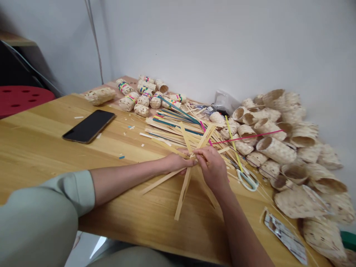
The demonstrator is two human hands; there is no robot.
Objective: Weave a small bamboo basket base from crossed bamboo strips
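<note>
Several pale bamboo strips (pixel 183 191) cross one another in a star shape above the table. Around the crossing, my left hand (pixel 178 161) grips the strips from the left, its thumb on top and its other fingers partly hidden beneath. On the right side, my right hand (pixel 213 167) pinches the strips close to the same crossing with thumb and forefinger. Loose strip ends fan outward past both hands. Just beyond them lies a pile of flat strips (pixel 167 128), mostly natural with some teal and pink ones.
Small woven baskets (pixel 275 150) heap along the right by the wall; colour-banded woven tubes (pixel 129 101) lie at the back. White-handled scissors (pixel 247 180) rest right of my hands. A phone (pixel 89 126) lies left, a foil packet (pixel 285 235) front right. A red stool (pixel 25 98) stands far left.
</note>
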